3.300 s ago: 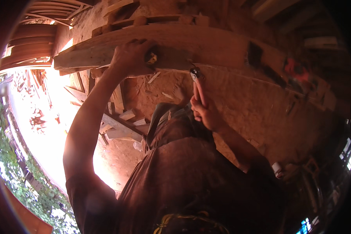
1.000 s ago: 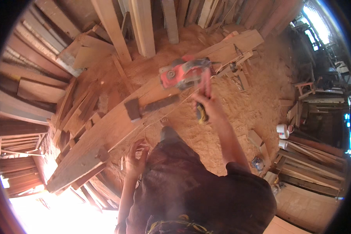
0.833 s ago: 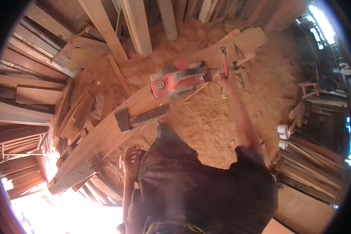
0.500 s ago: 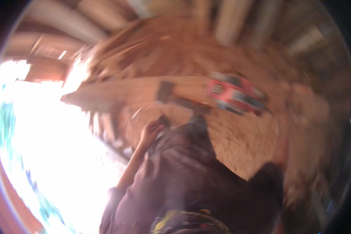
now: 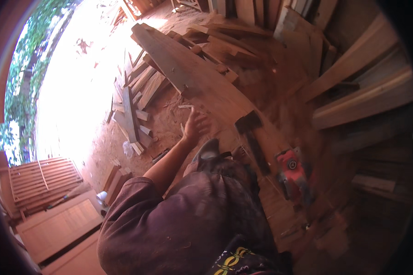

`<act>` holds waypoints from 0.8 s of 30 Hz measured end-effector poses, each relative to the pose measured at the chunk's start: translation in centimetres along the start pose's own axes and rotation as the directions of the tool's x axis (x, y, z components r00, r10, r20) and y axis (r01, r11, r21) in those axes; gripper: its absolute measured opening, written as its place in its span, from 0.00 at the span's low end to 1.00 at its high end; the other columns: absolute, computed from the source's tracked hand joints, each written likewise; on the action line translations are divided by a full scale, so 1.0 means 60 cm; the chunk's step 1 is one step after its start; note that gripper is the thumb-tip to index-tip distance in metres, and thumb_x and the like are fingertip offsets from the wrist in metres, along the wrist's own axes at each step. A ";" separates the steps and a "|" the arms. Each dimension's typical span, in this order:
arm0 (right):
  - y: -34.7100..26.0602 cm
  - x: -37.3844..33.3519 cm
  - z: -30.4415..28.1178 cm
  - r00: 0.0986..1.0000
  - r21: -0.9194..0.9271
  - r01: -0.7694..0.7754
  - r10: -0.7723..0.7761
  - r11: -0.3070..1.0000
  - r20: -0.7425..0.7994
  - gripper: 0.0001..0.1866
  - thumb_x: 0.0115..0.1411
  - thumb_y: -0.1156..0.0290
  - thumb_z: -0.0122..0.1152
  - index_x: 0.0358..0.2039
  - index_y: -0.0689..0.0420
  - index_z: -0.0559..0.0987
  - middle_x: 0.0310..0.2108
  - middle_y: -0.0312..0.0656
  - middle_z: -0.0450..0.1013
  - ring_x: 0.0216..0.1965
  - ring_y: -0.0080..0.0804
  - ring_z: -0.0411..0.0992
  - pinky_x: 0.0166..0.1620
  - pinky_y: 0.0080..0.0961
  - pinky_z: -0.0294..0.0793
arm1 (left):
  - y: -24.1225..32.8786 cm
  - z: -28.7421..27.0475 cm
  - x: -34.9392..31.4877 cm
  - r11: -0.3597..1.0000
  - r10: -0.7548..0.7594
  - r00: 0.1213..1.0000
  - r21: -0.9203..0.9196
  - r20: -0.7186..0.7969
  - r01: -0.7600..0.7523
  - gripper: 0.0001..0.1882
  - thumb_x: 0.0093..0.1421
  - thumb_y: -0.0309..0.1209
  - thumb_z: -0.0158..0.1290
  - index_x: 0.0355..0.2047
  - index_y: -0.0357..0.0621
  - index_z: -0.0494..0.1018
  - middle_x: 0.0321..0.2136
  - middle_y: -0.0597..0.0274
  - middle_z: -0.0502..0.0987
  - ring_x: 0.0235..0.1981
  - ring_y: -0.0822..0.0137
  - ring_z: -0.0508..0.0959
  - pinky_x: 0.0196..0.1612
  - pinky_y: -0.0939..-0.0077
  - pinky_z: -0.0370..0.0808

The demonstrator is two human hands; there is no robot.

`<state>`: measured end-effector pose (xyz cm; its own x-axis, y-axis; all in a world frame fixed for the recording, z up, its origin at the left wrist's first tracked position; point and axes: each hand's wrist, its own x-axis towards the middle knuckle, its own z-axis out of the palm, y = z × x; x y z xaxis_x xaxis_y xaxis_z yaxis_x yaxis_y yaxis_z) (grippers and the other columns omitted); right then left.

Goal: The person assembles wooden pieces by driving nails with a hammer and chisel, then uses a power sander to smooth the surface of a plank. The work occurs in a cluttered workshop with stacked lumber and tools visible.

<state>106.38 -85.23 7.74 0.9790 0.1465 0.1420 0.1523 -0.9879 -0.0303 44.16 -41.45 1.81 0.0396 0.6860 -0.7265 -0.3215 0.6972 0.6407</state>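
Note:
My left hand (image 5: 197, 124) reaches forward near the edge of a long, wide wooden plank (image 5: 202, 82), its fingers apart and nothing in them. On the plank lies a dark hammer-shaped tool (image 5: 248, 122) with a blocky head and a straight handle pointing back toward me. Beside it, at the plank's near end, rests a red and grey power tool (image 5: 290, 170), somewhat blurred; it looks like a hand planer. My right hand does not show.
Offcuts (image 5: 131, 110) are heaped left of the plank, more boards behind it. Thick timbers (image 5: 365, 96) lean at the right. A slatted wooden frame (image 5: 46, 178) and panelled boards (image 5: 59, 224) stand at the lower left. Sawdust covers the ground (image 5: 163, 123).
The view has swung, so the plank now runs diagonally and the tools appear farther right. My left hand has stretched forward from beside my leg. My right arm, blurred before, has left the view.

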 end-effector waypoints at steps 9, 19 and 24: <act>-0.380 -0.234 -0.189 0.933 0.768 0.344 -0.292 0.540 -0.212 0.19 0.71 0.66 0.64 0.58 0.61 0.79 0.56 0.49 0.77 0.52 0.40 0.79 0.57 0.40 0.79 | 0.149 -0.005 0.069 0.990 0.138 0.987 0.048 -0.079 -0.135 0.57 0.59 0.76 0.55 0.79 0.59 0.52 0.76 0.51 0.55 0.77 0.48 0.55 0.67 0.33 0.63; -0.622 -0.516 -0.055 0.435 0.559 0.710 -0.891 0.428 0.130 0.34 0.62 0.59 0.71 0.66 0.59 0.73 0.61 0.55 0.72 0.63 0.56 0.71 0.63 0.49 0.72 | 0.160 -0.007 0.089 0.977 0.210 0.965 -0.012 0.159 -0.211 0.47 0.60 0.62 0.63 0.72 0.54 0.62 0.68 0.59 0.69 0.70 0.54 0.66 0.65 0.44 0.66; -0.598 -0.497 -0.007 0.417 0.380 0.787 -0.873 0.486 0.253 0.39 0.57 0.59 0.74 0.66 0.59 0.70 0.62 0.58 0.69 0.63 0.61 0.68 0.65 0.53 0.69 | 0.156 -0.027 0.081 0.962 0.252 0.967 0.119 -0.034 -0.246 0.56 0.53 0.60 0.70 0.70 0.35 0.59 0.63 0.43 0.73 0.67 0.49 0.71 0.65 0.46 0.68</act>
<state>71.64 -54.20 5.01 0.3099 0.9365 -0.1644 0.8961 -0.3454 -0.2786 39.79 -31.92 3.88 -0.0748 0.8320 -0.5497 -0.2063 0.5264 0.8248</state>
